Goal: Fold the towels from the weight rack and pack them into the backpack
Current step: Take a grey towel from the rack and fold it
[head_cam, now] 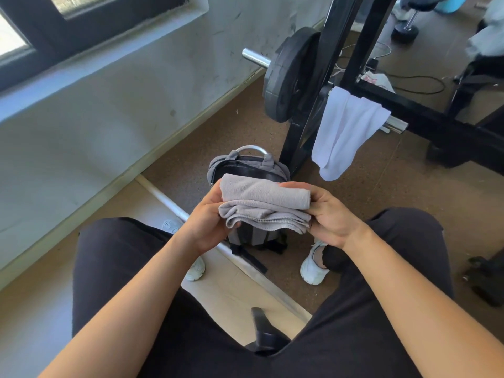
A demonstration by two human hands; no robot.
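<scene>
A folded grey towel (263, 204) is held between both hands at the centre of the head view. My left hand (206, 216) grips its left end and my right hand (331, 214) grips its right end. Directly below the towel a grey backpack (246, 166) stands on the floor with its top unzipped; the towel hides much of it. A white towel (346, 132) hangs over a chrome peg of the black weight rack (362, 50), to the upper right of my hands.
A black weight plate (289, 75) sits on a chrome bar of the rack. My knees in black trousers and white shoes (313, 268) flank the backpack. A white pole (169, 203) lies on the floor at left. The wall runs along the left; a dumbbell (406, 25) stands at the back.
</scene>
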